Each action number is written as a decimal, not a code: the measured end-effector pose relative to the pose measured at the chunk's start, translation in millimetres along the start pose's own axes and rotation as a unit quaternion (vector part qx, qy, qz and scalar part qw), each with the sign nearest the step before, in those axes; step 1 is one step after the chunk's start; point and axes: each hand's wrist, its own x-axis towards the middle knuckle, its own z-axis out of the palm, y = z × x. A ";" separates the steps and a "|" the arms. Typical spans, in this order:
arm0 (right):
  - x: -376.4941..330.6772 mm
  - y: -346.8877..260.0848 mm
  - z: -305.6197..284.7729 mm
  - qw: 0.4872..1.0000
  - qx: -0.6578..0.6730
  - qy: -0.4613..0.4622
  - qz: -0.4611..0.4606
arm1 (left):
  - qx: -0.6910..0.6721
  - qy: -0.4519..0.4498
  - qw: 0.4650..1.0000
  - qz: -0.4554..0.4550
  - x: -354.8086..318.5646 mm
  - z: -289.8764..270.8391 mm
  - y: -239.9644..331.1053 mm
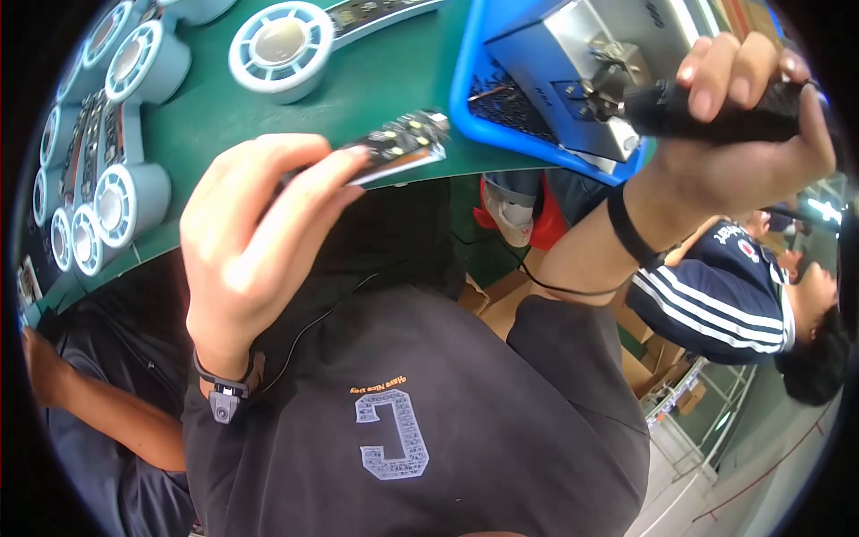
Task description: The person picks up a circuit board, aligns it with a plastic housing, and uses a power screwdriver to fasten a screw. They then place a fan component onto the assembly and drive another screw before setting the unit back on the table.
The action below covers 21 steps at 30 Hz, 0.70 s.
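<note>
My left hand pinches a narrow black circuit board on a light-coloured backing, held above the near edge of the green table. At the upper right my right hand wraps round a black electric screwdriver. Its tip points left, at the front of a silver metal box that looks like a screw feeder. I cannot tell whether the tip touches it. The box stands tilted in a blue tray, beside a heap of small dark pieces, probably screws.
A light-blue housing with a round spoked end lies on the green table. Several similar housings are grouped at the left. Another person's forearm is at the lower left; a person in a dark striped shirt is at the right.
</note>
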 end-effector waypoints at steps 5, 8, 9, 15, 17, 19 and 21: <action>-12.7 0.4 0.3 0.989 0.140 -0.028 0.043 | -0.016 -0.020 0.999 0.020 -1.7 0.4 -1.1; -25.8 -2.0 11.8 0.989 0.138 -0.033 0.041 | -0.004 -0.012 0.999 0.043 -3.1 3.5 -6.2; -27.4 6.0 21.6 0.989 0.136 -0.033 0.039 | 0.001 -0.006 0.998 0.059 -3.4 4.2 -7.0; -35.6 22.3 54.0 0.992 0.120 -0.044 0.022 | 0.004 -0.011 0.999 0.045 -2.4 4.4 -3.2; -32.8 19.7 39.4 0.992 0.115 -0.049 0.017 | 0.003 -0.017 0.999 0.042 -0.8 2.8 -2.6; -32.4 22.1 38.9 0.993 0.109 -0.053 0.012 | 0.001 -0.018 0.999 0.042 -0.9 2.3 -3.2; -31.7 26.4 40.0 0.993 0.102 -0.058 0.007 | -0.002 -0.018 0.999 0.045 -1.2 2.5 -3.7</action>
